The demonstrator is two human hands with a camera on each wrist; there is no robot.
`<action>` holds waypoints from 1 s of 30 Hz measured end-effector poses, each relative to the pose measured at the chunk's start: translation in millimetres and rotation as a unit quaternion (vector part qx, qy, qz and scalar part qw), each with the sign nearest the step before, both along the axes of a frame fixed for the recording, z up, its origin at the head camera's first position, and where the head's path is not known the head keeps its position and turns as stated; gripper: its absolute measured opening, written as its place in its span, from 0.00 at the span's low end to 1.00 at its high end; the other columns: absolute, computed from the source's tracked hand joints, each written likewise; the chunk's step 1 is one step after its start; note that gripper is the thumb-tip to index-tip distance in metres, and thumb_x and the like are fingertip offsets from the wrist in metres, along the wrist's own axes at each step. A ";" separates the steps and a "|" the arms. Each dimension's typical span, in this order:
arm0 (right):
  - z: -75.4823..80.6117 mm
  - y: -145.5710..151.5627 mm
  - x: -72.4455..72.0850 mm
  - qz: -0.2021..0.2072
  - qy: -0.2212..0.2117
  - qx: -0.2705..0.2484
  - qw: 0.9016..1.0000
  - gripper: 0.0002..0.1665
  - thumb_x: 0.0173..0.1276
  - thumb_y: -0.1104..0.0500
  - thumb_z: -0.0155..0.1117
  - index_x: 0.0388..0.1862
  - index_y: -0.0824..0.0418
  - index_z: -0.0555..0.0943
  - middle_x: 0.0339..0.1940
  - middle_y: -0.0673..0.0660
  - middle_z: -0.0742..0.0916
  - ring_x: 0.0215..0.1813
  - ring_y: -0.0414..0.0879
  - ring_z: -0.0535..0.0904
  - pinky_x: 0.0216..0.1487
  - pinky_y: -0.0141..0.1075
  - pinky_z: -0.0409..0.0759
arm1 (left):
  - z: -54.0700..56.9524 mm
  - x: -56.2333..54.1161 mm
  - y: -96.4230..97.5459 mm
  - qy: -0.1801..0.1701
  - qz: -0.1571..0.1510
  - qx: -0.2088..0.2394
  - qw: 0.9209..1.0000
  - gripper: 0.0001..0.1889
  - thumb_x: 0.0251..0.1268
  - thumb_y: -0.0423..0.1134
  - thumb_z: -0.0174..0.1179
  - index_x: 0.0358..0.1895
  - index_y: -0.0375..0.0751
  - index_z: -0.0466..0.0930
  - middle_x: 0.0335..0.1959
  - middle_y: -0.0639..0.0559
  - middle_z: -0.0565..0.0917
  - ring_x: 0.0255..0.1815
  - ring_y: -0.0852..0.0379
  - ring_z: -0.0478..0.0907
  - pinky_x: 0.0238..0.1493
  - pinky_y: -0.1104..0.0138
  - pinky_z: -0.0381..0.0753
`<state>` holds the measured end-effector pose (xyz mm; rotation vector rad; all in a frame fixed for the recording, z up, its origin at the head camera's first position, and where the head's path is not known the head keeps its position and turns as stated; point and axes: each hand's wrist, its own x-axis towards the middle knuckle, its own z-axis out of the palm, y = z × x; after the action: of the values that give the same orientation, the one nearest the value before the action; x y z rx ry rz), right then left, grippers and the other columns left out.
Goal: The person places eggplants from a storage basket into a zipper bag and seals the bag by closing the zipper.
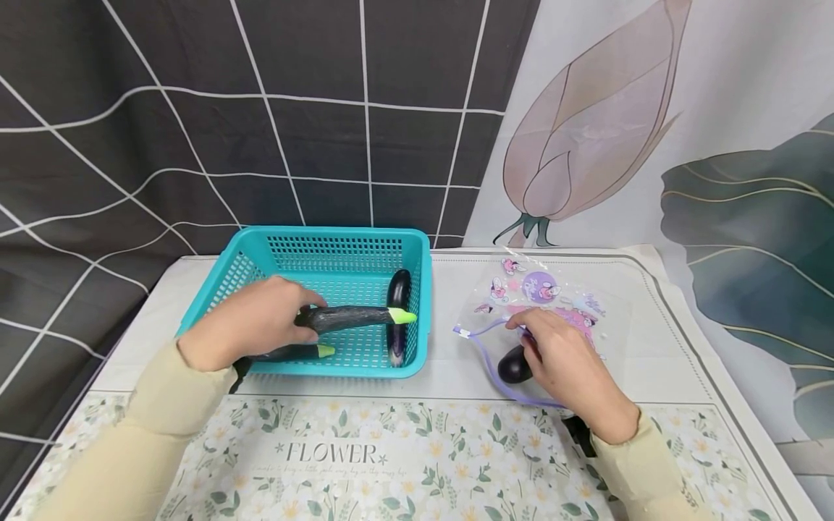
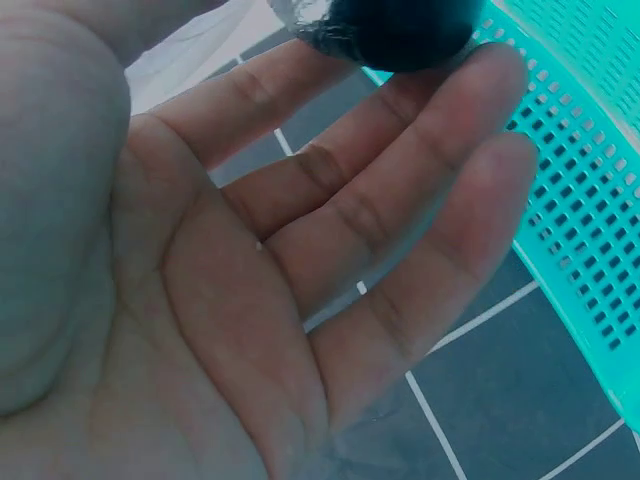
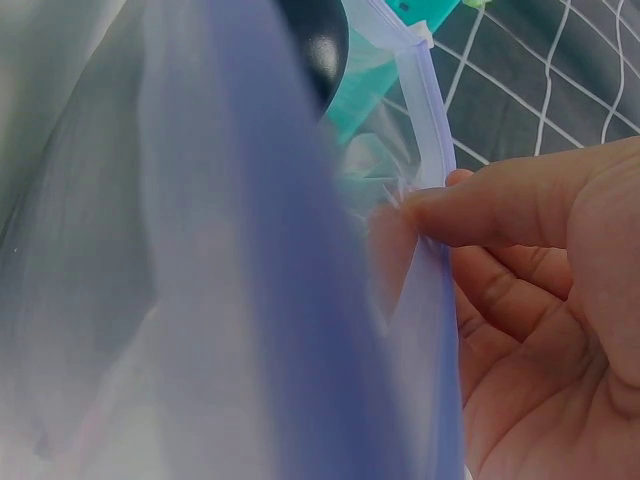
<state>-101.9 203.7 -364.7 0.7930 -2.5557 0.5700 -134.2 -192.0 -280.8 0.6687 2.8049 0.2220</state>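
A long, nearly black eggplant [image 1: 348, 318] with a wrinkled skin and a bright yellow-green stem end hangs crosswise over the turquoise plastic basket [image 1: 345, 231] with perforated walls, its green tip pointing right. The left hand [image 1: 263, 318] pinches its left end between thumb and fingertips, the other fingers loosely bent. In the basket, a glossy dark purple eggplant [image 1: 399, 289] lies near-to-far along the right wall, and a dark green-tipped eggplant [image 1: 296, 353] lies at the near side, partly hidden by the left hand. To the right, the right hand [image 1: 567, 358] pinches the purple rim of a clear, thin plastic zip bag [image 1: 541, 286] with pink and purple prints; a smooth, rounded black eggplant [image 1: 515, 365] shows at its mouth, just left of that hand. Both basket and bag rest on the white, floral-covered table [image 1: 404, 492].
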 end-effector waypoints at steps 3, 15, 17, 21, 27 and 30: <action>-0.4 0.1 -0.1 0.001 0.002 0.000 1.000 0.15 0.58 0.76 0.65 0.42 0.64 0.80 0.40 0.58 0.87 0.39 0.50 0.83 0.38 0.45 0.82 | -0.1 3.8 4.1 0.013 -0.001 0.009 1.000 0.21 0.58 0.42 0.74 0.55 0.41 0.86 0.49 0.46 0.87 0.38 0.55 0.80 0.40 0.58 0.80; -0.2 -1.5 -0.3 0.002 0.003 -0.003 1.000 0.16 0.56 0.78 0.66 0.42 0.64 0.81 0.40 0.58 0.87 0.41 0.51 0.84 0.39 0.47 0.82 | -4.1 15.8 14.2 0.057 -0.006 0.035 0.998 0.21 0.57 0.43 0.74 0.55 0.44 0.86 0.42 0.51 0.84 0.33 0.57 0.74 0.30 0.65 0.74; -0.4 -1.4 -0.2 0.000 0.001 -0.002 1.000 0.16 0.57 0.77 0.66 0.42 0.64 0.81 0.40 0.58 0.87 0.41 0.51 0.84 0.40 0.47 0.82 | -4.6 17.7 16.3 0.067 -0.005 0.037 0.997 0.22 0.57 0.43 0.74 0.55 0.44 0.86 0.39 0.52 0.83 0.32 0.57 0.74 0.29 0.65 0.74; -1.5 -0.9 -0.2 -0.002 -0.003 0.001 1.000 0.15 0.58 0.76 0.66 0.42 0.64 0.80 0.40 0.58 0.87 0.41 0.52 0.84 0.40 0.47 0.82 | -6.3 21.5 20.1 0.089 -0.012 0.042 0.995 0.21 0.57 0.43 0.75 0.55 0.44 0.86 0.38 0.52 0.82 0.31 0.57 0.74 0.30 0.65 0.74; -2.2 -1.2 -0.5 -0.002 -0.004 0.002 1.000 0.15 0.58 0.76 0.66 0.42 0.64 0.80 0.40 0.58 0.87 0.40 0.51 0.84 0.39 0.47 0.82 | -7.3 29.0 26.8 0.110 -0.017 0.055 0.992 0.22 0.57 0.43 0.75 0.55 0.44 0.85 0.41 0.50 0.83 0.33 0.56 0.75 0.33 0.63 0.76; -2.4 -1.5 -0.7 -0.001 -0.003 0.001 1.000 0.15 0.57 0.77 0.66 0.42 0.64 0.80 0.40 0.58 0.87 0.41 0.51 0.84 0.39 0.47 0.82 | -8.8 32.5 31.4 0.118 -0.014 0.061 0.991 0.22 0.57 0.43 0.75 0.55 0.44 0.85 0.42 0.50 0.83 0.34 0.56 0.76 0.32 0.63 0.77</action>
<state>-102.6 202.2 -367.0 0.7899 -2.5632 0.5704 -101.7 -160.6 -289.5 0.8116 3.0240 0.3300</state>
